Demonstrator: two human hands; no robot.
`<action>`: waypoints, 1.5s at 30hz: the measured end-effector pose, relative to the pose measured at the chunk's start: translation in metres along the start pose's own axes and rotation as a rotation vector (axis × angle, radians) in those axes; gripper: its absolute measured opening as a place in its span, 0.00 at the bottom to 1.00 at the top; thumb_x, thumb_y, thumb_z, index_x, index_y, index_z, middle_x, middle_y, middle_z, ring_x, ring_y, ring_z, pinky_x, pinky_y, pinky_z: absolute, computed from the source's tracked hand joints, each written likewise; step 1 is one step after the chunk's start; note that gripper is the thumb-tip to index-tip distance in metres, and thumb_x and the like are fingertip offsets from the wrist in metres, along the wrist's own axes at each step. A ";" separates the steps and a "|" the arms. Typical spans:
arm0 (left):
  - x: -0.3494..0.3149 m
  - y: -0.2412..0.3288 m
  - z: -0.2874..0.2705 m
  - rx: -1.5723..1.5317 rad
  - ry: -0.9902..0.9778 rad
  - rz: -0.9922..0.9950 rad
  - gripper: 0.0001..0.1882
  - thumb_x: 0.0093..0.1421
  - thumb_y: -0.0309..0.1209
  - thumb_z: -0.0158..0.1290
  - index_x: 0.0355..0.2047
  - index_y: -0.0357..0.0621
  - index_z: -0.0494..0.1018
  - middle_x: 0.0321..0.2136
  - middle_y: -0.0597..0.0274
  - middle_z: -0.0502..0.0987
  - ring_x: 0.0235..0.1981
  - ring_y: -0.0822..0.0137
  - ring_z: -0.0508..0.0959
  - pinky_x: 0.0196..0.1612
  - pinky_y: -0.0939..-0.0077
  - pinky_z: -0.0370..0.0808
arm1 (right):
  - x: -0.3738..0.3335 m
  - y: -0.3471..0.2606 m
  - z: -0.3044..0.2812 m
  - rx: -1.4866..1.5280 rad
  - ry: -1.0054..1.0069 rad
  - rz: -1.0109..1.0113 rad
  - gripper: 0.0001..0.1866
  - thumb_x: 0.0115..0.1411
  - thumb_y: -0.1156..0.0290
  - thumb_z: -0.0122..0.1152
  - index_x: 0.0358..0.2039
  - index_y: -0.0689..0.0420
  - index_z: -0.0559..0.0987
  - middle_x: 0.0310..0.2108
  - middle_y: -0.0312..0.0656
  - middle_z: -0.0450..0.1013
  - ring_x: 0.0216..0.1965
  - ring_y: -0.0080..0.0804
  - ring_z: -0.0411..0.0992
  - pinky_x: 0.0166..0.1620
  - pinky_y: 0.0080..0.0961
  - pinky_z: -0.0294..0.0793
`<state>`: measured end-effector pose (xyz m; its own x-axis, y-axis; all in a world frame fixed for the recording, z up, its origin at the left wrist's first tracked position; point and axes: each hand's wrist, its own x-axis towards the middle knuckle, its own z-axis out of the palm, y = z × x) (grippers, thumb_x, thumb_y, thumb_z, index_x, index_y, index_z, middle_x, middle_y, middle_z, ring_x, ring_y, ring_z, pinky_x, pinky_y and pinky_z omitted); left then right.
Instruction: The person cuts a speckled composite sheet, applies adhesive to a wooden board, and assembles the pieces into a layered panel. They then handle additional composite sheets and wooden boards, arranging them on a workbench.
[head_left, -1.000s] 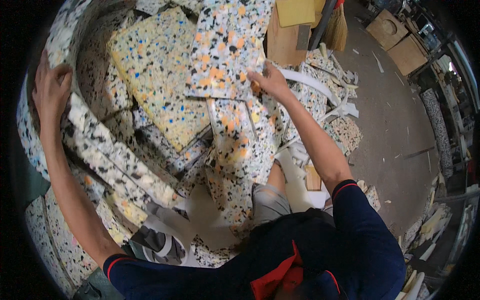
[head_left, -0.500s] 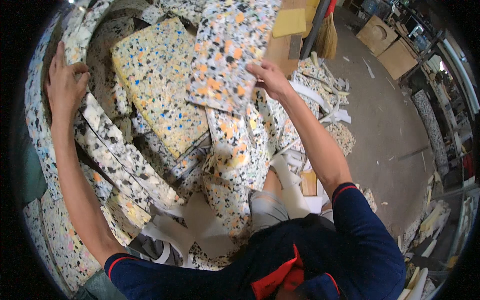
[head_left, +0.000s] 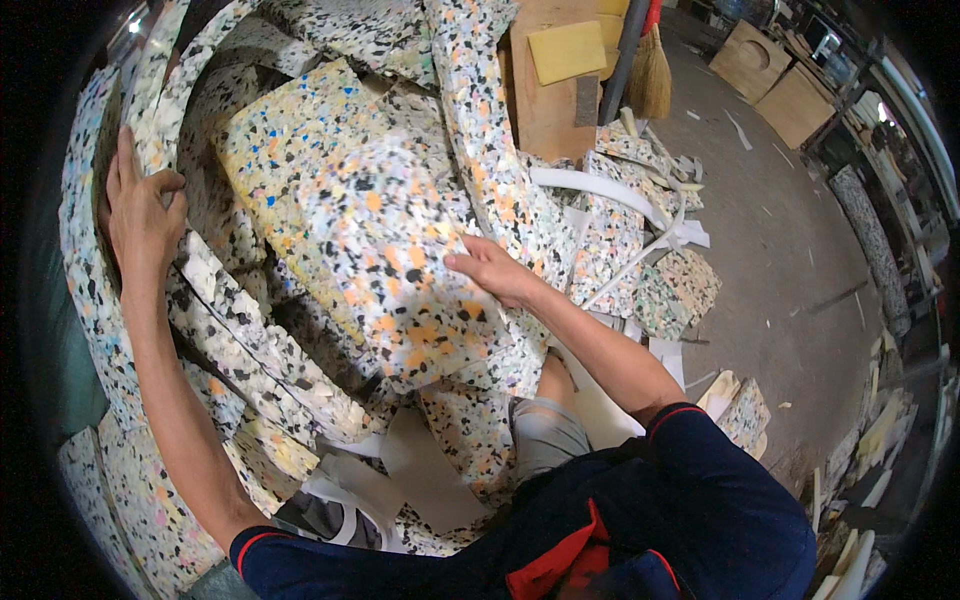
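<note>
In my right hand (head_left: 492, 272) is the edge of a speckled foam sheet (head_left: 395, 260), white with orange and black flecks. Thumb and fingers pinch its right side, and motion blurs part of its surface. Beneath it lies a thick yellowish foam block (head_left: 285, 130) with blue and black flecks, partly covered. My left hand (head_left: 146, 212) is hooked over a long curved foam strip (head_left: 185, 110) at the left, its fingers closed over the strip's edge and partly hidden behind it.
Foam offcuts (head_left: 610, 220) and white strips lie right of the pile. A straw broom (head_left: 651, 80) stands by a wooden board (head_left: 550, 110) bearing a yellow pad (head_left: 567, 52). Grey floor (head_left: 770, 240) stretches right towards cluttered shelving (head_left: 900, 190).
My right hand has brought the foam sheet down and left, over the yellowish block. The left hand keeps its hold on the strip; both sit slightly lower in view.
</note>
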<state>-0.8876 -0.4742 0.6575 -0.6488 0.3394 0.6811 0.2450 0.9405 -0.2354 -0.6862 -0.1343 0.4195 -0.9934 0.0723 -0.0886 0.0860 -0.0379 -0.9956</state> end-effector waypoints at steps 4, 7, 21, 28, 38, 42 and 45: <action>-0.001 0.003 -0.004 -0.072 0.039 0.016 0.09 0.53 0.28 0.59 0.34 0.47 0.86 0.75 0.62 0.49 0.71 0.49 0.58 0.68 0.54 0.63 | -0.021 0.011 -0.023 -0.359 0.043 0.180 0.23 0.65 0.52 0.63 0.36 0.64 0.81 0.28 0.38 0.75 0.28 0.22 0.67 0.30 0.28 0.68; 0.000 0.013 -0.009 -0.091 0.013 0.015 0.09 0.51 0.26 0.59 0.33 0.46 0.86 0.75 0.60 0.49 0.70 0.47 0.59 0.68 0.54 0.65 | -0.021 -0.003 -0.033 -0.498 0.291 0.052 0.29 0.62 0.46 0.63 0.25 0.64 0.81 0.19 0.42 0.73 0.23 0.29 0.70 0.31 0.30 0.71; -0.010 0.050 0.008 -0.308 0.088 0.143 0.08 0.43 0.15 0.62 0.27 0.31 0.82 0.74 0.47 0.47 0.64 0.35 0.65 0.64 0.54 0.69 | 0.072 -0.037 -0.121 -0.585 0.587 0.155 0.54 0.43 0.47 0.80 0.59 0.75 0.67 0.30 0.49 0.78 0.26 0.36 0.77 0.30 0.31 0.78; -0.016 0.067 0.032 -0.340 0.097 0.164 0.05 0.46 0.15 0.61 0.27 0.27 0.80 0.74 0.46 0.45 0.64 0.32 0.64 0.64 0.53 0.69 | 0.026 -0.063 -0.111 -0.597 0.690 0.038 0.41 0.42 0.50 0.79 0.44 0.73 0.76 0.39 0.59 0.77 0.42 0.45 0.78 0.46 0.36 0.77; -0.021 0.079 0.033 -0.357 0.091 0.180 0.06 0.47 0.13 0.57 0.27 0.30 0.80 0.74 0.46 0.44 0.64 0.33 0.64 0.64 0.48 0.68 | -0.007 -0.078 -0.073 -0.573 0.691 -0.173 0.31 0.46 0.54 0.78 0.37 0.64 0.71 0.36 0.56 0.76 0.41 0.47 0.77 0.47 0.40 0.74; -0.025 0.082 0.035 -0.363 0.158 0.203 0.14 0.44 0.10 0.55 0.34 0.26 0.81 0.73 0.40 0.46 0.63 0.32 0.64 0.64 0.51 0.69 | -0.009 -0.081 -0.080 -0.378 0.583 -0.374 0.29 0.60 0.54 0.67 0.51 0.67 0.76 0.45 0.52 0.79 0.45 0.41 0.77 0.51 0.35 0.74; -0.025 0.083 0.036 -0.423 0.126 0.231 0.15 0.43 0.10 0.55 0.34 0.26 0.80 0.73 0.40 0.46 0.63 0.32 0.65 0.65 0.50 0.68 | -0.013 -0.084 -0.104 -0.036 0.410 -0.185 0.25 0.71 0.55 0.56 0.56 0.65 0.76 0.50 0.43 0.78 0.49 0.28 0.75 0.54 0.28 0.73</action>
<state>-0.8766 -0.4044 0.5957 -0.4572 0.5096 0.7289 0.6601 0.7437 -0.1059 -0.6724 -0.0289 0.5009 -0.8809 0.4639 0.0934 -0.0806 0.0474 -0.9956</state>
